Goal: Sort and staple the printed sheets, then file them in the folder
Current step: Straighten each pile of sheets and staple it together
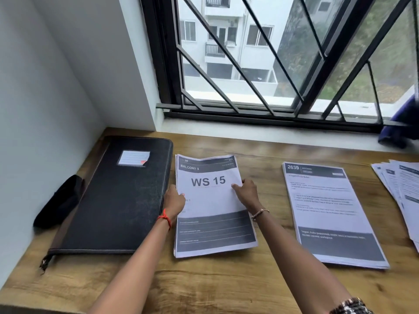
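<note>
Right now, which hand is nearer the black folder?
Left. The left hand is at the left edge of the WS 15 stack, just beside the black folder; the right hand is at its right edge, farther away.

You're in a study corner of a flat: a wooden bench (204, 286) fits between white walls (56, 87) under a barred window (256, 87) facing an apartment block (226, 41) with balconies. On the bench lie a folder (118, 196) and printed sheets (328, 211).
</note>
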Available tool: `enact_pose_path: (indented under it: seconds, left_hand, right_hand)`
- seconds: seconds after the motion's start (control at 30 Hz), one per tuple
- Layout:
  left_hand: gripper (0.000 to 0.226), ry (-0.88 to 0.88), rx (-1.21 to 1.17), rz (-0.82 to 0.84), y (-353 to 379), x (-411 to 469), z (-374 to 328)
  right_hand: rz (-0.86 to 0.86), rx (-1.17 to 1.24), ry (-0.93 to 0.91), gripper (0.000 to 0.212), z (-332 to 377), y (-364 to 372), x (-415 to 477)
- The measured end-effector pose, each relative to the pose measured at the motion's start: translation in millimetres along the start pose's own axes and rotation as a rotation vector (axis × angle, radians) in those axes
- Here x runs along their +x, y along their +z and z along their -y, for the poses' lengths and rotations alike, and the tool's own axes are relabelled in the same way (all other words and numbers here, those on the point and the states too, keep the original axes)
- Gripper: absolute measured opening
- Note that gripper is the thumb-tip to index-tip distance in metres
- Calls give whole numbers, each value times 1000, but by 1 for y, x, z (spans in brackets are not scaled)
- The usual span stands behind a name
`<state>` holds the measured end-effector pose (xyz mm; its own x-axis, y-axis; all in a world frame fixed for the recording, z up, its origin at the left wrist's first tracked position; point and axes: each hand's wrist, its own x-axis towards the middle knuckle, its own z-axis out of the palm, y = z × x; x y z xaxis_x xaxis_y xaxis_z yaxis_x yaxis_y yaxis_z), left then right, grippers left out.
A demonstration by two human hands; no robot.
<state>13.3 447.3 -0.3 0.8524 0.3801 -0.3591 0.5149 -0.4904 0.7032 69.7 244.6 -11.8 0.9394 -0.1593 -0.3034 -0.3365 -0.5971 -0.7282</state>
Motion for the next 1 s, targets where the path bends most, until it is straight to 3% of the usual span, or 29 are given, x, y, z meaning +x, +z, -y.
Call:
enact_pose_path:
  seconds: [0.13,0.27,0.47,0.6,0.8,1.0]
  left_hand:
    - [23,49,-156,12,-1,0,-13]
    - [25,148,-309,-4,-3,7,-30]
    - [16,426,-603,4,-13,0,-67]
    - [28,584,-725,43,-20,-12,-86]
    - [27,578,-703,109,-7,-24,-68]
    - [34,533,-738,169,-4,-30,-58]
  right_hand:
    - [78,289,39,18,4,-13,1]
    - [-6,365,-86,12,20,-30,2]
    - [-396,582,-307,19,53,-62,-10]
    - [-607,716,-459,28,69,-76,-35]
    - [-515,653,-534,37,38,-58,-50]
    - [-525,582,-488,18,30,-50,-55]
